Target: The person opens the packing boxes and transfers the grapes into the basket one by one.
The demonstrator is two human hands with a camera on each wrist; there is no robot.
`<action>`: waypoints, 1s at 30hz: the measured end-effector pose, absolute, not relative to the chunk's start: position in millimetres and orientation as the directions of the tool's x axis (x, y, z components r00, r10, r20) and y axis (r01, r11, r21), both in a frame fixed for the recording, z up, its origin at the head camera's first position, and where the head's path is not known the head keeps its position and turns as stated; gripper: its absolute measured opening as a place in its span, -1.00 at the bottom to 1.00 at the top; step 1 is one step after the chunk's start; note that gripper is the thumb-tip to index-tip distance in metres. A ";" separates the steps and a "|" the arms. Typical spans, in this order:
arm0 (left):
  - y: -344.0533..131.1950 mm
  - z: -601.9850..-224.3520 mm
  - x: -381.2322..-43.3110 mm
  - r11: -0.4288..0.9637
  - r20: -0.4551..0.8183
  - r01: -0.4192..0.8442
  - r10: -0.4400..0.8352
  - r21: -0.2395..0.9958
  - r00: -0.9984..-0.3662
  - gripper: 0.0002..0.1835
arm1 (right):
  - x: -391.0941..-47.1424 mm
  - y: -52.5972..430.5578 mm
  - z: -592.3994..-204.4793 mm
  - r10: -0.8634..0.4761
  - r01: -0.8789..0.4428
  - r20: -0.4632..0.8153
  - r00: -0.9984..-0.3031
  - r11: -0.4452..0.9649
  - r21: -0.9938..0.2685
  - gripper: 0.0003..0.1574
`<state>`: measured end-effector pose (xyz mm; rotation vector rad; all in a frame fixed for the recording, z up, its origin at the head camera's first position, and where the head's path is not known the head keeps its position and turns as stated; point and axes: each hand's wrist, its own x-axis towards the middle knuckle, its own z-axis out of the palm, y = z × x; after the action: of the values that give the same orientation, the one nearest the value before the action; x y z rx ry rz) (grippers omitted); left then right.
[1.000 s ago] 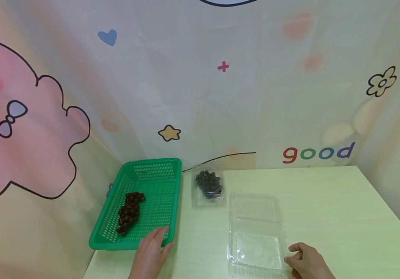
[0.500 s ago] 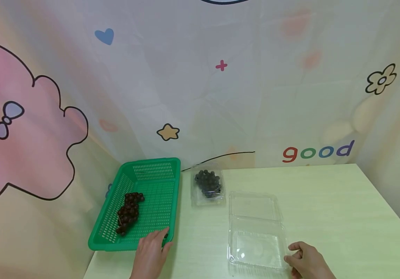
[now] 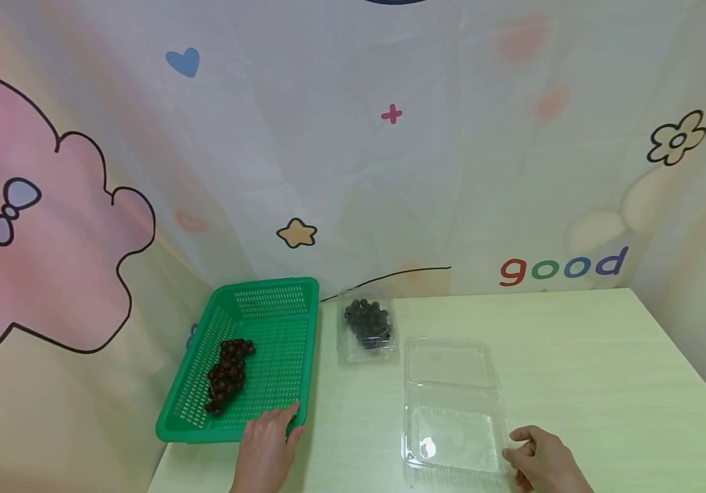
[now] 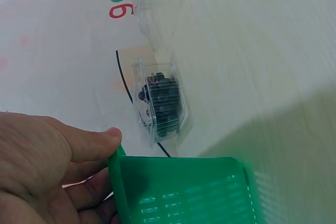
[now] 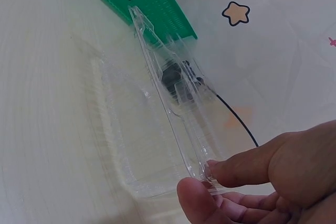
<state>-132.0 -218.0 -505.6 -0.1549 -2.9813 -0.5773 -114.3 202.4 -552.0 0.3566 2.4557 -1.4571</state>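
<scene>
My left hand (image 3: 265, 445) grips the near right corner of the green plastic basket (image 3: 309, 356). In the left wrist view, the thumb lies on the basket's rim (image 4: 118, 182) and the other fingers are partly hidden behind it. A bunch of dark red grapes (image 3: 227, 376) lies on the left side of the basket's floor. With thumb and fingers, my right hand (image 3: 546, 460) pinches the right edge of a clear plastic clamshell box (image 3: 451, 438), which lies unfolded on the table. The right wrist view shows that edge between thumb and index finger.
Behind the unfolded box, a closed clear box (image 3: 343, 352) of dark grapes (image 3: 368, 323) stands near the back edge of the pale table (image 3: 599, 383). A printed cloth (image 3: 353, 171) hangs behind the table and along the left side.
The head view has shifted very slightly. Both hands keep their places on the basket and the clear box, and nothing else has visibly moved.
</scene>
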 end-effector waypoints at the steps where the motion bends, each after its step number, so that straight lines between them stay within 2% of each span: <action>1: -217.9 -505.4 -131.9 0.922 0.117 0.120 0.082 0.368 -0.990 -0.58 | -114.4 202.8 -552.0 0.076 0.341 -0.347 -0.935 0.466 -0.817 -0.60; 21: -216.5 -507.0 -127.9 0.928 0.199 0.190 0.130 0.321 -0.971 -0.62 | -123.2 240.4 -546.2 0.075 0.348 -0.365 -0.928 0.528 -0.775 -0.51; 30: -214.8 -504.9 -127.5 0.933 0.181 0.171 0.118 0.317 -0.976 -0.61 | -128.1 267.1 -541.2 0.078 0.344 -0.364 -0.928 0.553 -0.758 -0.46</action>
<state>-127.5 -214.8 -504.9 -0.2207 -2.9311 -0.5017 -128.1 267.1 -541.2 0.3494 2.5032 -1.3151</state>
